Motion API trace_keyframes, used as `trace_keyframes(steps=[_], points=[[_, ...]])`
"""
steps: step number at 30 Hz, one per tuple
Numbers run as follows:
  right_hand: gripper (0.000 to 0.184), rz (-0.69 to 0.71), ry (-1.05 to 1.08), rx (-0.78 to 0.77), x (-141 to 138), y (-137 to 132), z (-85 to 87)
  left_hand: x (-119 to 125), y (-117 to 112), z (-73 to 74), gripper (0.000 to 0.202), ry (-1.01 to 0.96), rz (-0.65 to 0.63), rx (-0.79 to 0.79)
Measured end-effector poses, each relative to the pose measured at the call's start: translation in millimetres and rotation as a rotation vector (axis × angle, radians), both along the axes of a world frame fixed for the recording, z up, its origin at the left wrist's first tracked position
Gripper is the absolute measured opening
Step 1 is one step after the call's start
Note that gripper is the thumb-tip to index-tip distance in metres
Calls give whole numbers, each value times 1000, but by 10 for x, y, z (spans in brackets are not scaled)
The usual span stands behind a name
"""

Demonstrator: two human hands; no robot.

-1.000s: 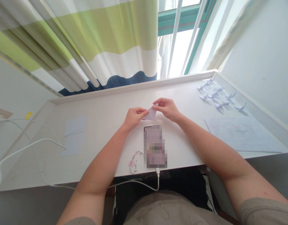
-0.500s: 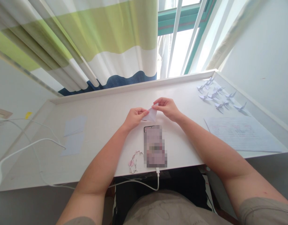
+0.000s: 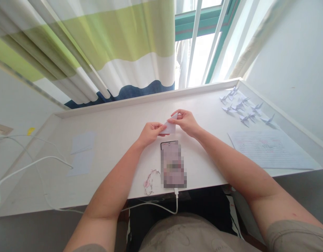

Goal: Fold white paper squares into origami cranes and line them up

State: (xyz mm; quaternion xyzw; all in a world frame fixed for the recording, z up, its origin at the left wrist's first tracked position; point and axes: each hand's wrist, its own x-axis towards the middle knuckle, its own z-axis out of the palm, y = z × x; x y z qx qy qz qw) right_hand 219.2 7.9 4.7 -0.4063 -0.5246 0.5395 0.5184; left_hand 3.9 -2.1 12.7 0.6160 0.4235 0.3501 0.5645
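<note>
Between my hands, above the middle of the white desk (image 3: 119, 120), is a small folded paper (image 3: 171, 128), white and roughly triangular. My left hand (image 3: 151, 133) pinches its lower left part, thumb on top. On the upper right edge, the thumb and fingers of my right hand (image 3: 184, 121) close on the paper near its pointed tip. Just below the paper lies a phone (image 3: 173, 166) with its screen blurred out, a white cable (image 3: 176, 194) plugged into its lower end.
Several folded paper cranes (image 3: 240, 106) stand at the back right. In front of them lie written sheets (image 3: 268, 148). Blank paper pieces (image 3: 81, 157) rest on the left, near a white cord (image 3: 32, 162). A strap with a pink charm (image 3: 147, 183) lies left of the phone. A raised rim (image 3: 151, 98) borders the desk.
The folded paper has turned a little in my hands, its tip now pointing up at the right. My right hand's fingers have shifted slightly along its edge.
</note>
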Motion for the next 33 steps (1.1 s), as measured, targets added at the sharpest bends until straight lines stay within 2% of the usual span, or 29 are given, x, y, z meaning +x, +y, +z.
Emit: trace_keyframes(steps=[14,20,26,33], points=[[50,-21,10,25,-29,1,46,-4,-10,13,61,-44,-50,-25],[50,11,-20,30,2,14,19,-11,9,-21,61,-20,-27,2],[42,17,-44,21,28,17,-16,-38,11,12,59,-50,-107,-34],[44,6,-9,13,9,16,-23,-44,11,8,58,-75,-130,-44]])
